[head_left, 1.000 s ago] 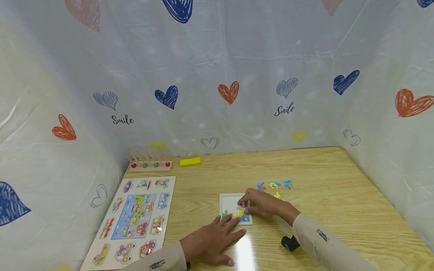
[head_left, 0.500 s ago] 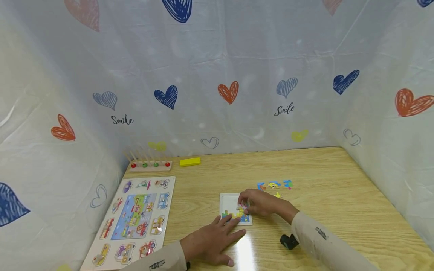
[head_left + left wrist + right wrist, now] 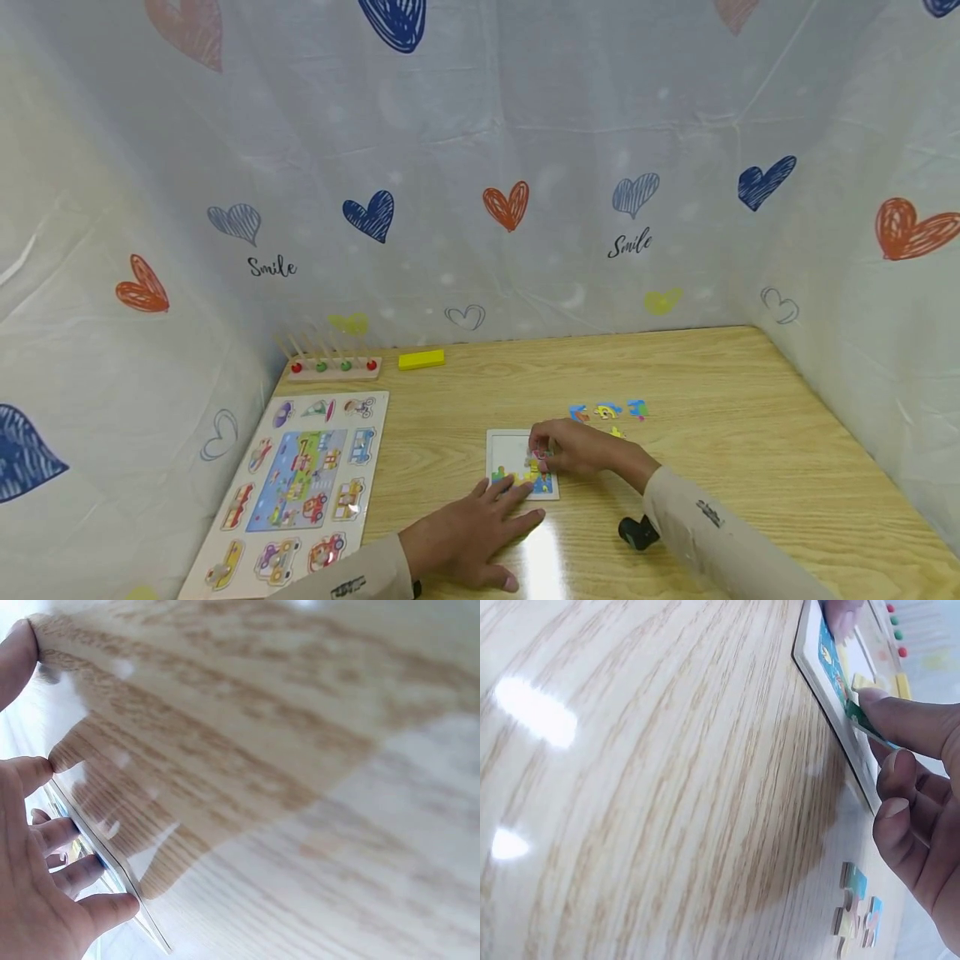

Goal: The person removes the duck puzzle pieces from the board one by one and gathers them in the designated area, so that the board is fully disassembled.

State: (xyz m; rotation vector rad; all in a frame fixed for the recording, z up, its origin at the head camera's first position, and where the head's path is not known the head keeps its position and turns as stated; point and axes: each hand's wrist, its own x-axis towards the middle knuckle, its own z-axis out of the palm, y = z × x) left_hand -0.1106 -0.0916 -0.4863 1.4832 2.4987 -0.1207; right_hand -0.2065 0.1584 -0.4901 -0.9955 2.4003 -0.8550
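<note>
A small jigsaw tray (image 3: 498,448) with a white rim lies on the table in the head view, its lower part filled with colourful pieces. Over its right side, my right hand (image 3: 581,448) pinches a jigsaw piece (image 3: 864,720) between thumb and fingers. In the right wrist view the piece is green and blue, tilted above the tray. My left hand (image 3: 476,533) lies spread, fingertips on the tray's near part and thumb on the table. From the left wrist, the tray's edge (image 3: 112,866) shows under those fingers. Several loose jigsaw pieces (image 3: 607,410) lie beyond my right hand.
A large picture puzzle board (image 3: 375,442) with vehicle pieces lies on the left. Behind it stand a wooden peg rack (image 3: 333,373) with red and green beads and a yellow block (image 3: 422,359). Heart-printed sheets (image 3: 555,275) hang around the table (image 3: 720,417).
My right hand shifts only slightly over the right side of the tray, still pinching the piece. My left hand stays in place.
</note>
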